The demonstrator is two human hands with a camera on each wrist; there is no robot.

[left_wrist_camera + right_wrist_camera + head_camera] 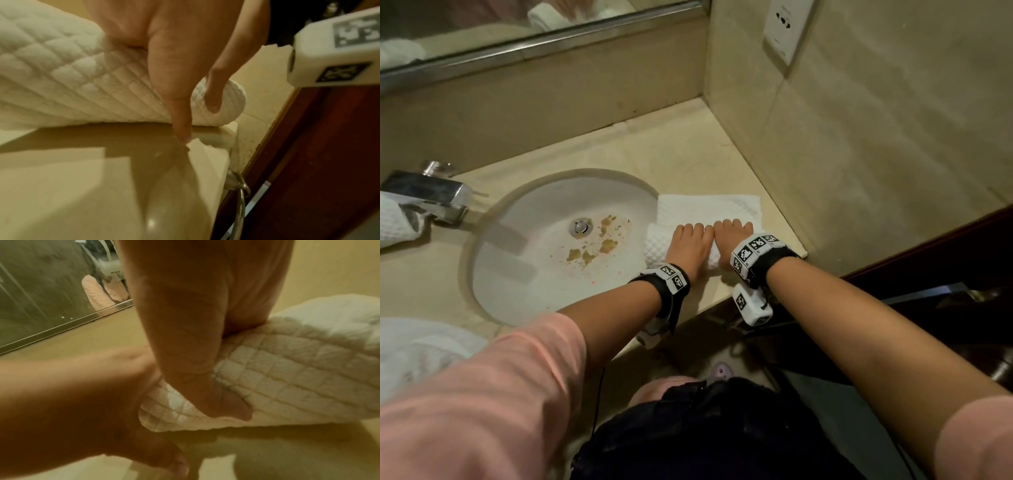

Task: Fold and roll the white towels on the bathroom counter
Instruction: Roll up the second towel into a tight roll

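A white quilted towel (709,205) lies on the beige counter (681,150) right of the sink, its near part wound into a roll (657,248). Both hands sit side by side on that roll. My left hand (690,241) curls over its middle, and in the left wrist view the left hand (164,65) covers the roll (72,81) with its thumb pointing down at the counter. My right hand (732,233) grips the right part. From the right wrist, the right hand (195,337) presses its thumb into the roll (298,386). The fingertips are hidden behind the roll.
The white sink (517,281), with brownish stains around its drain, lies just left of the towel, and a chrome faucet (431,198) stands beyond it. More white towels lie at far left (393,219) and lower left (414,349). A tiled wall (859,137) closes the right side.
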